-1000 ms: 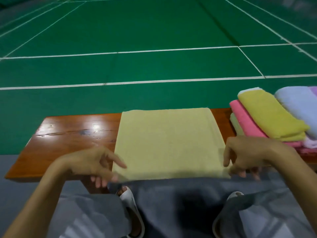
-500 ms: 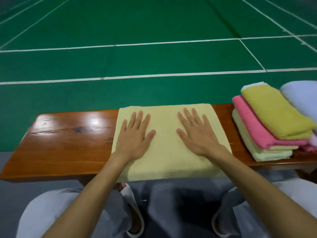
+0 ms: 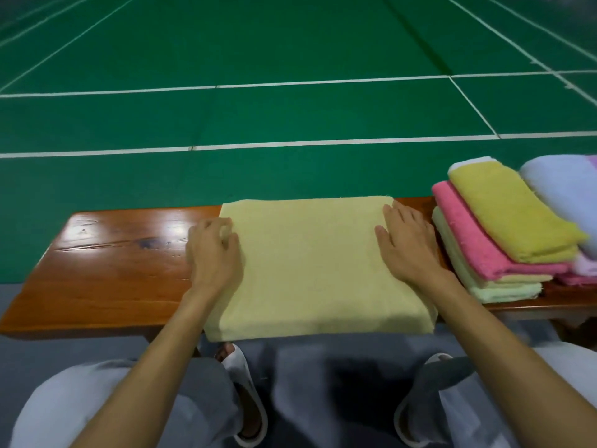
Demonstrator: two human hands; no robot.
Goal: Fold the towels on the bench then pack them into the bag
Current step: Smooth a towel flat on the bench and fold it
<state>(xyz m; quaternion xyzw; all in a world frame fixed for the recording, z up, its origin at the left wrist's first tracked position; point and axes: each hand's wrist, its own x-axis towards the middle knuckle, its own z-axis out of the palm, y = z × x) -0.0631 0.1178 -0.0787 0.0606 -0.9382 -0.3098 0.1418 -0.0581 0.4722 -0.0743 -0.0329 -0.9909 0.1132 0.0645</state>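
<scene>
A green sports court (image 3: 290,43) marked with white lines stretches away behind a glossy brown wooden worktop (image 3: 113,270), which runs across in front of a seated person. The pale yellow towel (image 3: 310,263) lies on the middle of the worktop, folded into a broad rectangle several layers thick, with its near edge hanging slightly over the worktop's front. The two hands are well apart, one at each side of it. The left hand (image 3: 213,253) is at the towel's left edge near the far corner, its fingers curled round that edge and the thumb lying on top of the cloth. The right hand (image 3: 407,247) lies flat on the towel's right side, fingers straight and pointing away from the person. Just beside the towel, at the right end of the worktop, folded towels are stacked: a pale green towel (image 3: 484,291) at the bottom, a pink towel (image 3: 468,234) on it and a mustard towel (image 3: 507,208) on top, with a lilac towel (image 3: 562,185) at the frame's right edge. Below the worktop are the person's knees in light grey trousers and a white slipper (image 3: 245,376) on the grey floor.
</scene>
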